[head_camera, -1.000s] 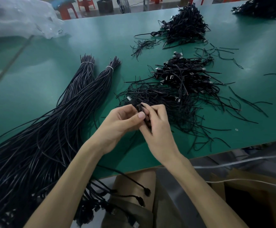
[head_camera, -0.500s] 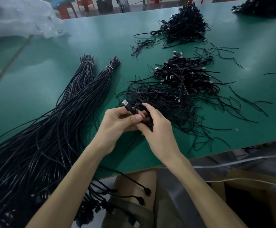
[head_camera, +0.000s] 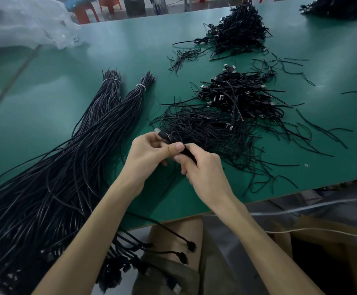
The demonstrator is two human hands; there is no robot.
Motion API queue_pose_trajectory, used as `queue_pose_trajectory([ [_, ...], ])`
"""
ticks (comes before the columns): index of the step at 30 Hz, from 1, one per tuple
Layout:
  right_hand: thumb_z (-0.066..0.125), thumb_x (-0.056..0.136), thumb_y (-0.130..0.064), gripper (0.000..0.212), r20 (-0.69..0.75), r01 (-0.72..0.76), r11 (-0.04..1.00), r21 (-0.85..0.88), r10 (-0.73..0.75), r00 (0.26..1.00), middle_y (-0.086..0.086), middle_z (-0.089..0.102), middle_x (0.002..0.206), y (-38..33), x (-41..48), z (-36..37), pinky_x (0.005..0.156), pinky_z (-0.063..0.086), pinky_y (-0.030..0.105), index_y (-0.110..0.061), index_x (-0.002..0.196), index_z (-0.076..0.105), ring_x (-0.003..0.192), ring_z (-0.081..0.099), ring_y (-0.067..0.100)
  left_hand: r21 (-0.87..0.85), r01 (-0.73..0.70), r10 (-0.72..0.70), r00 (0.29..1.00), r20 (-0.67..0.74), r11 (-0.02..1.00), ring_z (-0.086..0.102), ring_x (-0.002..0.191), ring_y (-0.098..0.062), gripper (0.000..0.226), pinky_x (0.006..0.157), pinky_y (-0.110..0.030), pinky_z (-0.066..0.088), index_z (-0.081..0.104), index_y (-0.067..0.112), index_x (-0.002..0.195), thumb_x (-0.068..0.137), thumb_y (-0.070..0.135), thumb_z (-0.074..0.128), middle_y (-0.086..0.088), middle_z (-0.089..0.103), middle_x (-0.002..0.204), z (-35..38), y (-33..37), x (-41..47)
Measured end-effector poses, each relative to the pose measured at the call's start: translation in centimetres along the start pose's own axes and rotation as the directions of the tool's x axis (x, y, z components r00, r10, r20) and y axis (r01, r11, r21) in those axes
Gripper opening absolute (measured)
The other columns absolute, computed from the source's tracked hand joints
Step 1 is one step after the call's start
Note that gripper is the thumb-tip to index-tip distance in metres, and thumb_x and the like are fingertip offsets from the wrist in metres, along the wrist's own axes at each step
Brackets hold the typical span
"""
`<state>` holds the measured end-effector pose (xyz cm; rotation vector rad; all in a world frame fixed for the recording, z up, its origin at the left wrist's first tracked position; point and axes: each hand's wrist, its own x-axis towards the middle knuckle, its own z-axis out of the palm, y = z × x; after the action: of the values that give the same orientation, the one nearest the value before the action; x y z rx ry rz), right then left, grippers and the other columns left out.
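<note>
Green table (head_camera: 130, 60) — both hands (head_camera: 152, 152) gripping coiled cable (head_camera: 164, 136).

Green table (head_camera: 130, 52) bears tied cable bundles (head_camera: 101, 133), loose cable heaps (head_camera: 237, 99), plastic bag (head_camera: 20, 22).

2 tied cable bndls (head_camera: 111, 81), 2 hands (head_camera: 150, 152)

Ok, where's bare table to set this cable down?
Widest bare table lies left of the tied bundles, short of the plastic bag. Another patch sits between bundles and far pile. Beyond the held cable, loose wires crowd it.
</note>
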<state>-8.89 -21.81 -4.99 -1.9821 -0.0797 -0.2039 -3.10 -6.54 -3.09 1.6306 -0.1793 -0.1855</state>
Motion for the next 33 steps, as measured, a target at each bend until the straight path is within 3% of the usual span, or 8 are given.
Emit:
queue_pose_trajectory([
  [13,0.058,0.104,-0.022,0.025,0.103,0.091,0.970,-0.224,-0.069,0.992,-0.009,0.046,0.064,-0.3,0.0,0.6,0.056,0.035,0.041,-0.013,0.083,0.049,0.057,0.043,0.019,0.438,-0.153,-0.033,0.921,0.387,0.886,0.069,0.063,-0.015,0.032,0.058,-0.027,0.055,0.073,0.013,0.098,0.083,0.041,0.075,0.001,0.074,0.075,-4.8,3.4,1.0],
  [15,0.057,0.104,-0.020,0.021,0.116,0.116,0.944,-0.310,-0.083,0.990,-0.010,0.052,0.070,-0.6,-0.1,0.7,0.060,0.041,0.044,-0.016,0.085,0.049,0.065,0.050,0.025,0.589,-0.266,-0.041,0.889,0.455,0.764,0.068,0.063,-0.013,0.033,0.060,-0.029,0.055,0.072,0.024,0.097,0.087,0.055,0.065,0.006,0.072,0.076,-4.6,3.6,1.2],
  [18,0.053,0.103,-0.012,0.014,0.119,0.126,0.923,-0.363,-0.088,0.989,0.001,0.065,0.087,-0.7,-0.2,0.7,0.067,0.046,0.049,-0.015,0.090,0.052,0.077,0.060,0.033,0.786,-0.460,-0.084,0.840,0.536,0.413,0.063,0.074,-0.011,0.049,0.071,-0.033,0.052,0.063,0.032,0.088,0.093,0.072,0.034,0.009,0.067,0.078,-3.6,3.5,1.3],
  [20,0.049,0.103,-0.009,0.014,0.103,0.093,0.936,-0.340,-0.062,0.993,0.005,0.067,0.088,-0.7,-0.1,0.7,0.068,0.047,0.051,-0.012,0.090,0.051,0.077,0.060,0.035,0.794,-0.592,0.000,0.802,0.597,0.138,0.059,0.085,-0.016,0.053,0.081,-0.037,0.047,0.054,0.025,0.089,0.100,0.062,0.018,0.010,0.059,0.084,-2.9,3.1,1.2],
  [22,0.050,0.104,-0.010,0.015,0.092,0.061,0.950,-0.306,-0.034,0.995,0.006,0.065,0.083,-0.7,0.0,0.6,0.067,0.047,0.053,-0.010,0.090,0.052,0.072,0.058,0.033,0.738,-0.674,0.111,0.737,0.667,0.037,0.054,0.089,-0.018,0.051,0.086,-0.036,0.042,0.053,0.019,0.095,0.105,0.050,0.013,0.007,0.055,0.090,-2.4,2.7,1.0],
  [24,0.051,0.105,-0.016,0.017,0.089,0.062,0.949,-0.308,-0.037,0.995,0.005,0.064,0.081,-0.7,0.0,0.6,0.067,0.047,0.053,-0.010,0.089,0.053,0.070,0.056,0.031,0.718,-0.694,0.126,0.718,0.684,0.053,0.053,0.087,-0.019,0.049,0.085,-0.034,0.041,0.052,0.016,0.097,0.106,0.046,0.015,0.003,0.055,0.092,-2.4,2.4,1.1],
  [29,0.054,0.105,-0.026,0.015,0.032,0.025,0.964,-0.265,-0.017,0.999,0.001,0.067,0.101,-1.0,0.0,0.9,0.074,0.051,0.050,-0.012,0.107,0.059,0.086,0.062,0.024,0.767,-0.598,0.087,0.798,0.596,0.234,0.050,0.066,-0.013,0.046,0.062,-0.031,0.036,0.040,0.024,0.084,0.101,0.055,0.011,0.010,0.049,0.077,-2.4,1.5,2.2],
  [33,0.063,0.100,-0.027,0.035,-0.238,0.052,0.901,-0.431,-0.168,0.957,0.004,0.056,0.119,-1.3,-0.1,1.0,0.089,0.049,0.041,-0.011,0.130,0.056,0.106,0.054,0.023,0.731,-0.496,0.269,0.868,0.417,0.468,0.045,0.058,-0.005,0.044,0.057,-0.032,0.035,0.040,0.024,0.078,0.105,0.053,0.021,0.010,0.048,0.067,-2.9,0.9,4.0],
])
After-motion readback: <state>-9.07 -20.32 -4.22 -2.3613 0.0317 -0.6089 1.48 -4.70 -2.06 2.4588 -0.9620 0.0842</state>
